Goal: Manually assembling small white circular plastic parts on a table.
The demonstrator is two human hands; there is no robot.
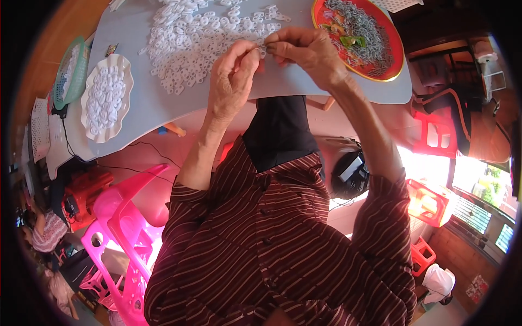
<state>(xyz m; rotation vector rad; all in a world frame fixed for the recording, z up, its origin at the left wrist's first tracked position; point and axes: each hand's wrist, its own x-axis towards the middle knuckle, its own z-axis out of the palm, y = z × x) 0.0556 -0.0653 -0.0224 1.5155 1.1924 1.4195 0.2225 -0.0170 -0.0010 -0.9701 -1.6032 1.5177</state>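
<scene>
Over the near edge of the table, my left hand (235,79) and my right hand (307,51) come together, fingertips almost touching. A small white plastic piece (262,51) shows at the left fingertips, where thumb and fingers are pinched. My right thumb and forefinger are pinched too; whatever lies between them is too small to make out. Just beyond the left hand spreads a heap of small white plastic pieces (182,46) with holes in them. To the right of my right hand, a round red tray (396,31) with a yellow rim holds many small grey metal parts (375,41).
A white wavy-edged dish (129,81) full of white pieces sits on the table's left part, beside a green basket (81,70). Pink plastic chairs (128,217) stand at lower left, red stools (435,133) at right. Other people are at the left and right edges.
</scene>
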